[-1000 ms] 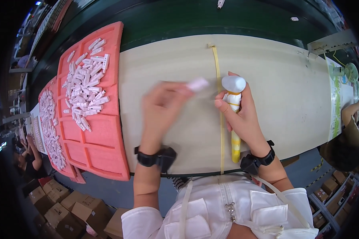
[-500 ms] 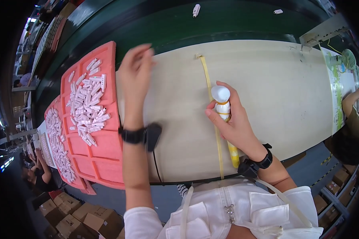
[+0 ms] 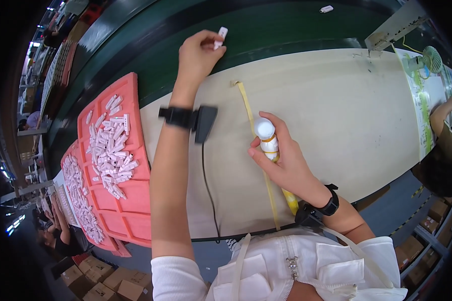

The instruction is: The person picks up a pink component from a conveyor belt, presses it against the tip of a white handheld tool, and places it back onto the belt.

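Over the dark green belt, my left hand has its thumb and index finger closed on a small pinkish-white plastic piece. The other fingers curl under the palm. My right hand is wrapped round a tool with a rounded white head, a white neck with yellow bands, and a yellow handle. Its head points up above the worktable; the palm and fingers hide the middle of the handle.
A pink tray on the left bears a heap of similar plastic pieces. Yellow tape runs down the beige worktable. Another piece lies on the green belt. At far right are a small green fan and another person's arm.
My left hand has swung forward and right from beside the tray to the belt and taken hold of a plastic piece. The right hand keeps its tool, slightly lower and farther left in view.
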Tool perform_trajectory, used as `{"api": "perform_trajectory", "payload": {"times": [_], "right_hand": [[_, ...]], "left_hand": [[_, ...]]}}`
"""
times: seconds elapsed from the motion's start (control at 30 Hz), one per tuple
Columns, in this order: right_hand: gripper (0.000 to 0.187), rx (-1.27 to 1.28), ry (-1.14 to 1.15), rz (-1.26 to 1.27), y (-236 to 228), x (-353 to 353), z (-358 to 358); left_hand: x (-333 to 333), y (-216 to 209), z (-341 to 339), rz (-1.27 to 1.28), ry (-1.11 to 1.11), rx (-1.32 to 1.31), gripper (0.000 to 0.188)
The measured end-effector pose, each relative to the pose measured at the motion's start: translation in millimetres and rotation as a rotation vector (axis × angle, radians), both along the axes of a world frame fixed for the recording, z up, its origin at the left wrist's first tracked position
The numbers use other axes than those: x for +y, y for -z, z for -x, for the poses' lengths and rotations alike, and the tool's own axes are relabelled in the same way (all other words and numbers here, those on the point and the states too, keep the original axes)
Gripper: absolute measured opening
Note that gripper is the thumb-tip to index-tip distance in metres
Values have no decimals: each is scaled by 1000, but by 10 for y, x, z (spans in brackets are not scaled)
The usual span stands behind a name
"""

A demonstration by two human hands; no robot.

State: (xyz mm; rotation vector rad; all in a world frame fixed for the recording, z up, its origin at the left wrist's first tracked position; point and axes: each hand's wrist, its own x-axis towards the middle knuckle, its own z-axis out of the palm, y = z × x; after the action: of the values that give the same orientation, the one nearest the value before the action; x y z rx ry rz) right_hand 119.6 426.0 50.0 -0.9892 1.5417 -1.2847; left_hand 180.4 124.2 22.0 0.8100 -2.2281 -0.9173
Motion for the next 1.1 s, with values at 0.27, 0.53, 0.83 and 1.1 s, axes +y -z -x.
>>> {"api": "perform_trajectory", "payload": {"times": [0.27, 0.53, 0.83, 1.1], "right_hand": [[60, 13, -46, 28, -71, 6, -24], [48, -46, -191, -143, -221, 16, -146], [47, 156, -141, -91, -301, 67, -147], [46, 215, -222, -97, -141, 15, -189]], "left_hand": [[1776, -179, -1033, -328, -144, 65, 16], [2184, 40, -1108, 201, -170, -35, 24], [2177, 185, -1095, 317, -131, 33, 22], [2176, 138, -1073, 401, -112, -56, 22]]}}
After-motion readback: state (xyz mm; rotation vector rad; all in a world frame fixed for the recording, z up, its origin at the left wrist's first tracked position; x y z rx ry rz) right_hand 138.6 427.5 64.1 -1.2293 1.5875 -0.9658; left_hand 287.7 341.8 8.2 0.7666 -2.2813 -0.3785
